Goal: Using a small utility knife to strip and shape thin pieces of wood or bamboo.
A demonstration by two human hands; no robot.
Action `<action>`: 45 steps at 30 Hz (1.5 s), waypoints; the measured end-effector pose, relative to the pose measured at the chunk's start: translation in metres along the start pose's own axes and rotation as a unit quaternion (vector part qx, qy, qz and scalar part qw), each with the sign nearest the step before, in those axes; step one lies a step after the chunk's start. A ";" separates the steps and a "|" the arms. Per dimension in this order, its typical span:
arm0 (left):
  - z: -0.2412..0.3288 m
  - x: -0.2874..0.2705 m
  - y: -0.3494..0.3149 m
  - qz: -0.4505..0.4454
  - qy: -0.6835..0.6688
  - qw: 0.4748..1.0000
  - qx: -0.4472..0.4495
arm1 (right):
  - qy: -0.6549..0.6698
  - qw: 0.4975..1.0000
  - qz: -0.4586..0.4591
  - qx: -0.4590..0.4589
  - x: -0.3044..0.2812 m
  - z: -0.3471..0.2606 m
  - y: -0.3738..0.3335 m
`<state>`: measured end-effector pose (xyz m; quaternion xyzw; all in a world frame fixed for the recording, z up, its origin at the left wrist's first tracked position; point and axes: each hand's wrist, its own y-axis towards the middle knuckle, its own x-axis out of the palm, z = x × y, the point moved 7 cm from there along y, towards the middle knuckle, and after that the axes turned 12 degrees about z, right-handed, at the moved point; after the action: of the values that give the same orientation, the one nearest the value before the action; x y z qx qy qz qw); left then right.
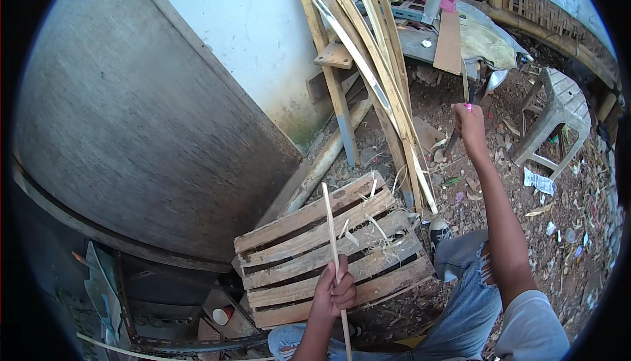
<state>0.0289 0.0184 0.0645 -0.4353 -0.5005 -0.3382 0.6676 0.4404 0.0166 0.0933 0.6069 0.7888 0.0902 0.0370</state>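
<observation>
Beneath the strip point(333, 229), a slatted crate point(296, 262) rests on littered dirt point(559, 279)

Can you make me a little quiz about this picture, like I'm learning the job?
1. Which hand holds the long, thin, pale wood-like strip?

2. True or false: the pale plastic stool is left of the brown rectangular platform of wooden slats.

3. What lies on that platform?
a) a red cup
b) a crumpled pink sheet
c) pale, thin shavings

Key:
1. The left hand.
2. False; the stool is to the platform's right.
3. c
</observation>
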 end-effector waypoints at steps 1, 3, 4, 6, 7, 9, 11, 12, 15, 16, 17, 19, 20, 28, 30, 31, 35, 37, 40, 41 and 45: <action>0.001 -0.008 -0.001 0.079 0.110 0.990 0.027 | -0.003 1.000 -0.003 -0.010 0.001 -0.001 -0.001; 0.003 -0.004 0.000 0.129 0.225 0.964 0.064 | 0.015 1.000 -0.013 -0.011 0.002 -0.006 -0.003; 0.005 -0.004 -0.002 0.179 0.334 0.920 0.097 | 0.031 0.999 -0.022 -0.009 0.001 -0.010 -0.005; 0.009 0.000 -0.007 0.183 0.379 0.899 0.123 | 0.057 0.998 -0.026 -0.012 0.000 -0.021 -0.011; 0.010 0.001 -0.010 0.187 0.390 0.893 0.129 | 0.085 0.996 -0.023 -0.014 -0.001 -0.029 -0.014; 0.013 0.004 -0.019 0.186 0.403 0.884 0.144 | 0.129 0.991 -0.044 -0.005 -0.004 -0.047 -0.025; 0.015 0.017 -0.028 0.175 0.415 0.874 0.181 | 0.192 0.980 -0.045 -0.002 -0.008 -0.065 -0.038; 0.015 0.023 -0.033 0.171 0.415 0.872 0.198 | 0.187 0.980 -0.065 -0.010 -0.011 -0.074 -0.047; 0.017 0.041 -0.051 0.160 0.409 0.867 0.237 | 0.194 0.969 -0.143 0.052 -0.008 -0.083 -0.093; 0.014 0.048 -0.053 0.152 0.413 0.865 0.243 | 0.198 0.956 -0.196 0.090 -0.005 -0.085 -0.121; 0.016 0.055 -0.055 0.147 0.416 0.861 0.251 | 0.202 0.938 -0.249 0.131 -0.001 -0.084 -0.153; 0.022 0.069 -0.061 0.130 0.417 0.858 0.270 | 0.218 0.888 -0.328 0.238 0.004 -0.072 -0.234; 0.030 0.074 -0.061 0.116 0.418 0.856 0.282 | 0.210 0.876 -0.345 0.265 0.004 -0.060 -0.279; 0.088 0.083 -0.050 0.108 0.468 0.798 0.363 | 0.170 0.763 -0.467 0.414 -0.024 -0.030 -0.514; 0.097 0.084 -0.059 0.137 0.481 0.764 0.409 | 0.150 0.774 -0.473 0.394 -0.017 -0.036 -0.519; 0.103 0.078 -0.060 0.145 0.489 0.764 0.395 | 0.151 0.795 -0.458 0.369 -0.008 -0.044 -0.510; 0.072 0.067 -0.099 0.197 0.595 0.681 0.379 | 0.149 0.873 -0.379 0.270 0.021 -0.078 -0.432; 0.038 0.041 -0.121 0.194 0.610 0.706 0.303 | 0.187 0.899 -0.329 0.220 0.033 -0.091 -0.389; -0.011 -0.006 -0.148 0.204 0.599 0.742 0.222 | 0.211 0.920 -0.280 0.178 0.043 -0.109 -0.335; -0.020 -0.009 -0.158 0.210 0.614 0.722 0.241 | 0.212 0.925 -0.267 0.166 0.044 -0.118 -0.323; -0.058 -0.009 -0.169 0.216 0.567 0.760 0.233 | 0.269 0.922 -0.236 0.146 0.043 -0.150 -0.296</action>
<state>-0.1018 -0.1008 0.0899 -0.0913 0.0128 -0.2430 0.9656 0.1223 -0.0301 0.1870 0.3549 0.8938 0.1225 -0.2452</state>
